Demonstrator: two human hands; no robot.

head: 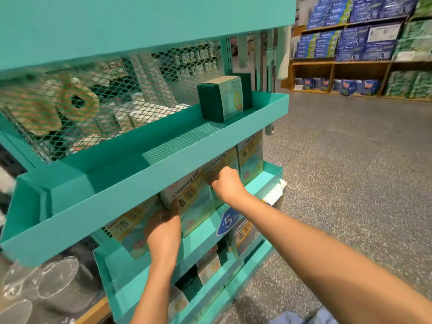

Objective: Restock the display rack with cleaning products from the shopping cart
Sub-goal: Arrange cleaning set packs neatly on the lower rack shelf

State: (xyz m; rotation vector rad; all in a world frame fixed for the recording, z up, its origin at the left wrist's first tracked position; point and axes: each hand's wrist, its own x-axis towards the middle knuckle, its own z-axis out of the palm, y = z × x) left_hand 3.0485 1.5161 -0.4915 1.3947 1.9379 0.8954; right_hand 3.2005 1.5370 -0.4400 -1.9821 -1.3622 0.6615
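I've got both hands in the teal rack's (149,183) middle shelf, left hand (163,232) gripping a cleaning set box (196,206) by its left side, right hand (228,183) curled on the neighbouring box (222,163) toward the shelf's right end.

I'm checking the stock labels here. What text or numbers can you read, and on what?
"Cleaning Set": top of the box between the hands.
"洁": front of the same box; also on the right-hand box.
"5.9": blue price tag on the shelf edge, last digit unsure.
"8": sponge pack; its small print is too blurred.
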